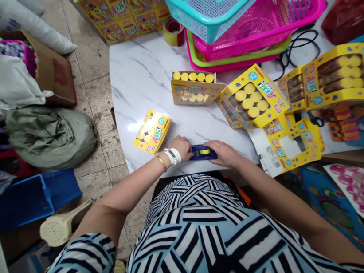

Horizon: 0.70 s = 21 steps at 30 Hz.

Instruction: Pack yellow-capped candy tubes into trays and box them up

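Near the table's front edge lies a dark blue tape dispenser (pixel 197 152) with a yellow roll in it. My left hand (pixel 181 147) grips its left end with the fingers closed. At its right end, my right hand (pixel 221 152) holds it between thumb and fingers. Just beyond my left wrist a yellow box (pixel 152 132) lies tilted on the white marbled table (pixel 134 80). Farther back stands an open box (pixel 192 91) with rows of yellow-capped items. To its right is a yellow windowed box (pixel 252 98) showing yellow caps.
Cyan (pixel 210 23) and pink (pixel 315 2) baskets are stacked at the back right, beside a tape roll (pixel 174 32). Yellow cartons (pixel 118 10) stand behind. At right are another windowed box (pixel 344 74), flattened packaging (pixel 290 146), scissors (pixel 315 119) and a black cable (pixel 300 44).
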Motion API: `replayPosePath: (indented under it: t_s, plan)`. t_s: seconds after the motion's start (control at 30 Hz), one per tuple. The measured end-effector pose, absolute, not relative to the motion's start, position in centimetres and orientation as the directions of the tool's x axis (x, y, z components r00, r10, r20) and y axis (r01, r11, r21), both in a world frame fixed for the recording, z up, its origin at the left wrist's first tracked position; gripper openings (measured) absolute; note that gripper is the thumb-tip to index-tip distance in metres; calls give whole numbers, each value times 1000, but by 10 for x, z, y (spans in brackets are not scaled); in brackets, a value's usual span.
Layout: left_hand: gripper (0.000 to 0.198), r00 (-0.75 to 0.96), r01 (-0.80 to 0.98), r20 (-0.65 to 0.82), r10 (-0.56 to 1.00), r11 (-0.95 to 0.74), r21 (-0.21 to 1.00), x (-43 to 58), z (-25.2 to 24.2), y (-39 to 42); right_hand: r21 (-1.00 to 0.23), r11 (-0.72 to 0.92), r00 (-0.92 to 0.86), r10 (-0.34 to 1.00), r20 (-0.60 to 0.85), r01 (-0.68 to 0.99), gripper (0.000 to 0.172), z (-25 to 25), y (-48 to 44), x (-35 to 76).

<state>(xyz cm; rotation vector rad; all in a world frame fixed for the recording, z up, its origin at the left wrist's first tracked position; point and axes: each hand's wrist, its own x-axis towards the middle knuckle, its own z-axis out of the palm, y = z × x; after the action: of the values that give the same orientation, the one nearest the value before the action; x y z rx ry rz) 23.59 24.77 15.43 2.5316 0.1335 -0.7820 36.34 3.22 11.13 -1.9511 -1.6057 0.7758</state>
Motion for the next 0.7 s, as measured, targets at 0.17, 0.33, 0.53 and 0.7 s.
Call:
replayPosePath:
  t_s: [0.17,0.33,0.53,0.7]
  plan:
    - [33,812,291,-583,-14,-856,426,246,150,234,-679,-167,79,984,-159,715,65,116,28,392]
    - [32,807,326,-588,-43,-799,505,258,152,232,-666,-180,64,979,-194,724,65,114,27,403]
    - [29,760,482,-648,-51,-624,615,237,162,236,-666,-187,53,975,-217,722,65,113,29,406]
    - [31,676,656,-736,-33,-428,621,219,150,249,-645,-187,35,970,-241,741,61,118,33,408]
